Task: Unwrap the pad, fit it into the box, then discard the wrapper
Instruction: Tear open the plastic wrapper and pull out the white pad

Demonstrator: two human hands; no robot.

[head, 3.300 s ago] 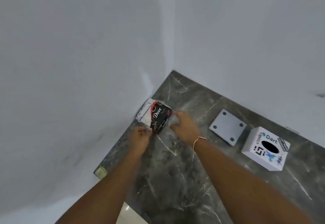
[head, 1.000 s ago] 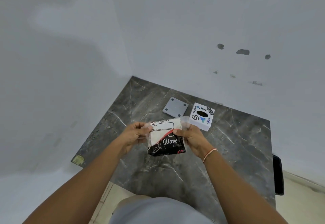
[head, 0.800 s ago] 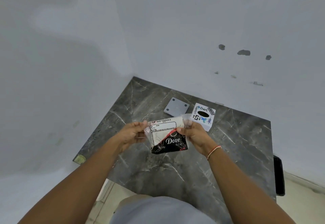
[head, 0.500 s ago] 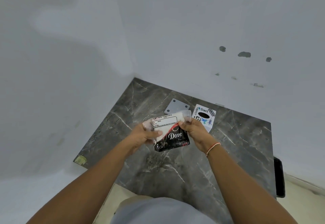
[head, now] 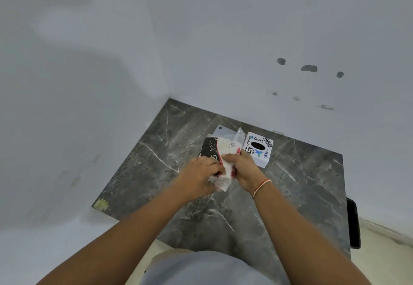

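Both my hands hold a wrapped tissue pad (head: 220, 154) above the dark marble table (head: 290, 195). Its wrapper is black and red at the far end and clear plastic elsewhere, with white tissue showing. My left hand (head: 197, 176) grips the near end, where white material sticks out below the fingers. My right hand (head: 242, 169) grips the pack's right side. A loose flap of clear wrapper (head: 238, 136) stands up at the far end. The white box (head: 259, 150), with stickers and an oval slot on top, stands on the table just beyond my right hand.
A flat grey plate with corner holes (head: 223, 131) lies on the table behind the pack, partly hidden. White walls close the table's left and far sides. A black object (head: 353, 224) hangs at the table's right edge. A small yellowish tag (head: 101, 204) marks the near-left corner.
The pack has been turned so its black end points away from me. My hands have come closer together on it, and white material now shows at the near end.
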